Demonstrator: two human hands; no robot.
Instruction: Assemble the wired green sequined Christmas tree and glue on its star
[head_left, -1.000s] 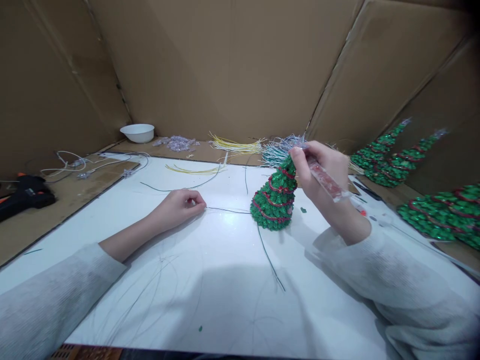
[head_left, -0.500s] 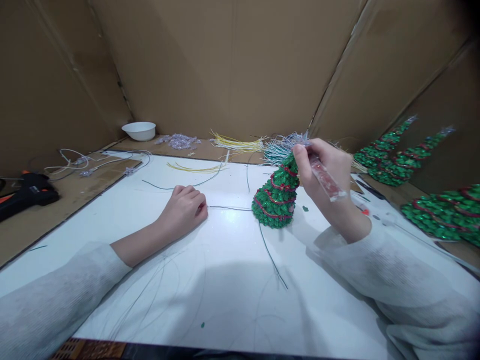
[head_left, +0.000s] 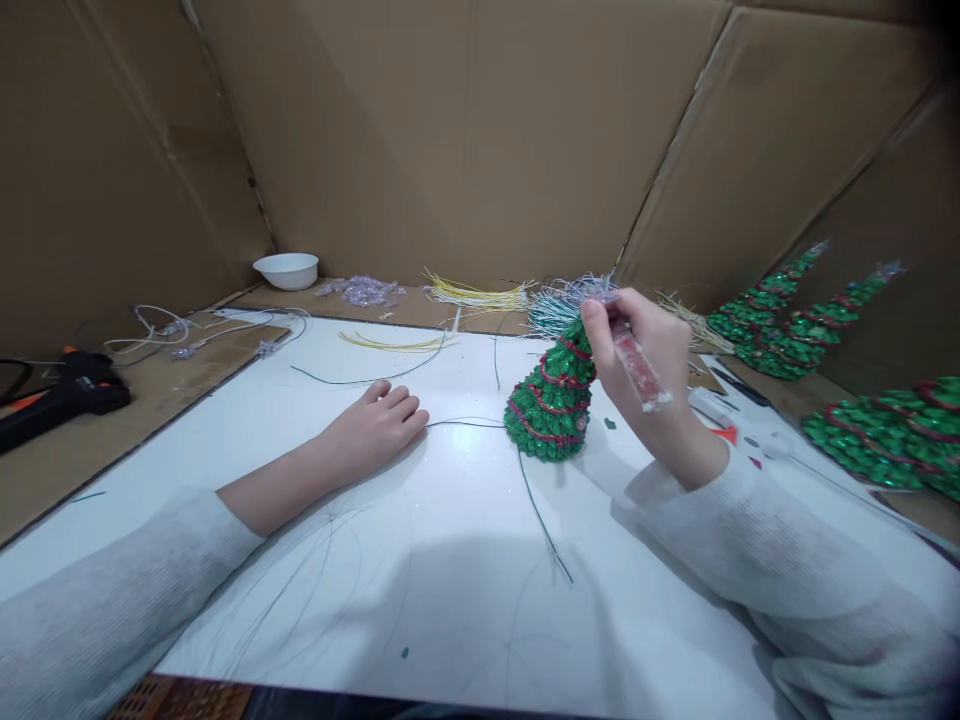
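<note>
A small green Christmas tree (head_left: 551, 405), wound with red garland, leans slightly to the right on the white board. My right hand (head_left: 645, 350) pinches it at the tip, by a clear star (head_left: 600, 290). Against that palm lies a clear wrapper (head_left: 639, 368) with something red inside. Thin dark wires (head_left: 465, 422) run from the tree's base to the fingertips of my left hand (head_left: 375, 430). That hand rests palm down with its fingers loosened and apart. Another green wire (head_left: 541, 515) trails from the tree toward me.
A black glue gun (head_left: 64, 395) lies at the left. Along the back are a white bowl (head_left: 287, 270), clear stars (head_left: 367, 291), yellow wires (head_left: 480, 292) and white-and-green wires (head_left: 559, 305). Several finished trees (head_left: 832, 330) stand or lie at the right. Cardboard walls (head_left: 480, 130) surround the board.
My left hand has loosened from a fist, its fingers now spread on the board, and the wires lie slacker. My right hand still holds the tree's tip. The view has shifted slightly.
</note>
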